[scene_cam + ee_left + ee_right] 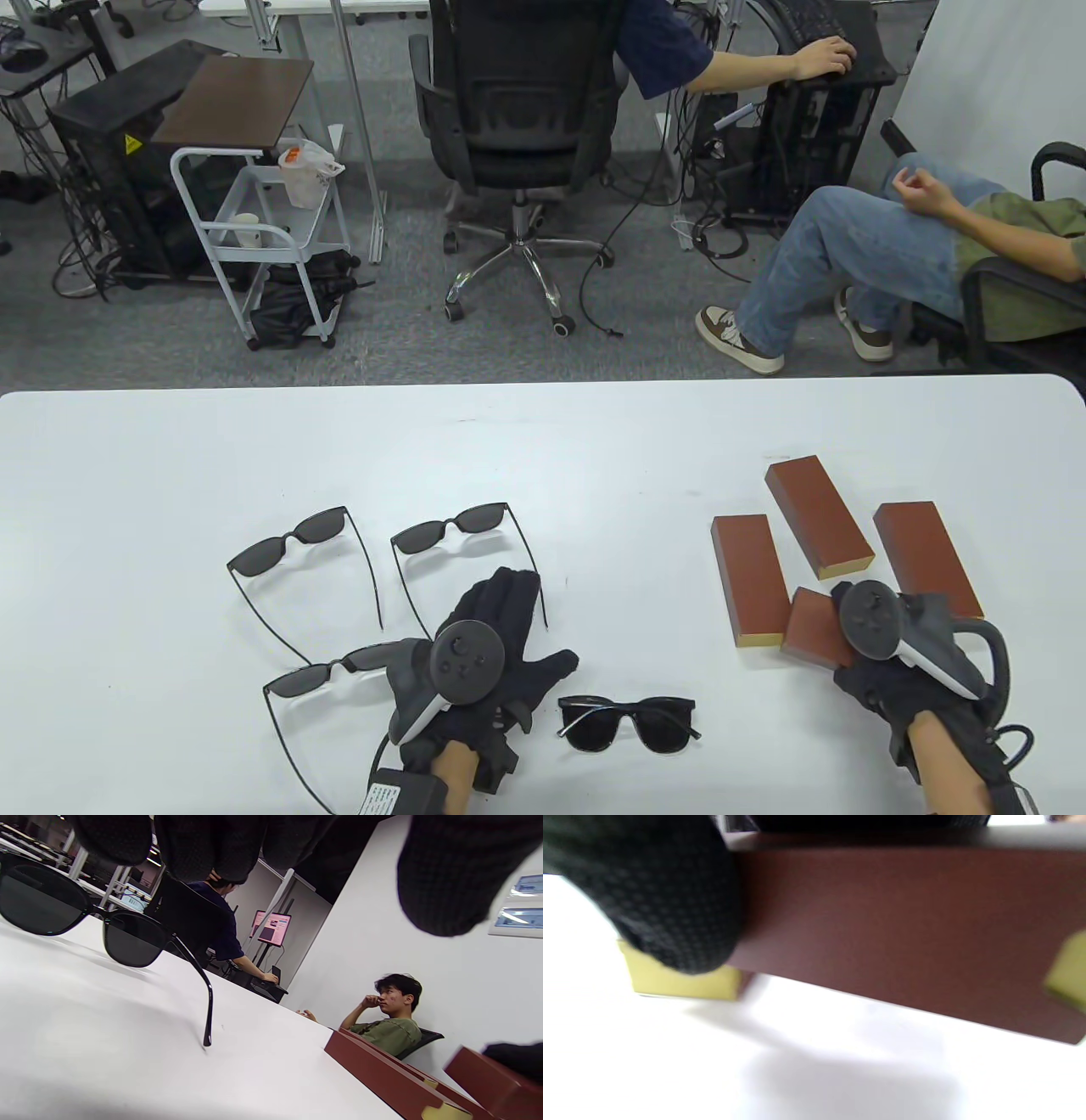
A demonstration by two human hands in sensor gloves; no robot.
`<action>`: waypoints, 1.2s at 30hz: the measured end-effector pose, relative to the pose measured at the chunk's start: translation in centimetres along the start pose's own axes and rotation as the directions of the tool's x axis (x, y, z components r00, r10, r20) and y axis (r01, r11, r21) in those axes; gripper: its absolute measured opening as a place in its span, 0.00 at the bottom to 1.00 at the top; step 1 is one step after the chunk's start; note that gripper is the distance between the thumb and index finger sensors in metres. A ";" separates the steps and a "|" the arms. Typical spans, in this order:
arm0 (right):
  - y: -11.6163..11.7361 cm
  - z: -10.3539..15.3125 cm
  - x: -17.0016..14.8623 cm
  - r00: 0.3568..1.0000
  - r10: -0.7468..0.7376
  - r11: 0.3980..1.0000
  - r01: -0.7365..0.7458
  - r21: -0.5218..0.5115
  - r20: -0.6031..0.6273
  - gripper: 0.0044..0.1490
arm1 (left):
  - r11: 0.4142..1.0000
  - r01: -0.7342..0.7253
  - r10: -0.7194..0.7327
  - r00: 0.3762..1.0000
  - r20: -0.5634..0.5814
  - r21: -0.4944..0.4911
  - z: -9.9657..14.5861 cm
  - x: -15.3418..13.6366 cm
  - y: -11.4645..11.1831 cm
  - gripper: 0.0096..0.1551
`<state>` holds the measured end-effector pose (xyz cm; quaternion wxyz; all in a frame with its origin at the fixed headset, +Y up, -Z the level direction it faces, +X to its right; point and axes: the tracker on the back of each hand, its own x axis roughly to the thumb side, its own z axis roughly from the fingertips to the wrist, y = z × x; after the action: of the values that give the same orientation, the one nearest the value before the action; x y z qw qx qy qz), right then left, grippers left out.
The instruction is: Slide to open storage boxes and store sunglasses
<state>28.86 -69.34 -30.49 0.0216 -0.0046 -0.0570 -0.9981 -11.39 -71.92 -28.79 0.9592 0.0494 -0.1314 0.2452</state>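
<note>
Right hand (882, 649), lower right of the table view, has its fingers (666, 895) curled round a brown storage box (816, 628), apparently raised off the worktop (543, 441). Left hand (492, 654) lies with fingers spread flat among the sunglasses (628, 722). Judged step: picking a box; next, slide its yellow inner tray out.

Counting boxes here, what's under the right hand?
The right hand covers the near end of a brown box, the fourth of four. Its fingers are hidden there; the wrist view shows one finger against the box.

High table overview; low wrist views sharing boxes (748, 580).
</note>
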 end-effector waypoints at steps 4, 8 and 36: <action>-0.9 -0.6 5.5 0.990 0.023 0.999 -0.020 -0.026 0.139 0.58 | 0.999 0.040 -0.039 0.997 0.071 -0.017 0.0 0.7 -0.2 0.60; -1.3 -0.9 10.3 0.964 0.083 0.996 -0.075 -0.040 0.254 0.58 | 0.998 0.062 -0.058 0.990 0.132 -0.028 0.0 1.4 -0.2 0.63; -2.8 0.8 14.4 0.816 -0.213 0.958 0.281 -0.048 0.537 0.59 | 0.968 -0.092 0.126 0.982 0.137 -0.234 -0.9 0.8 -0.1 0.59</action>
<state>14.40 -67.10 -29.81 -0.1250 -0.2716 0.0018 -0.9543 -10.46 -71.49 -29.45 0.9309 -0.0492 -0.2334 0.2766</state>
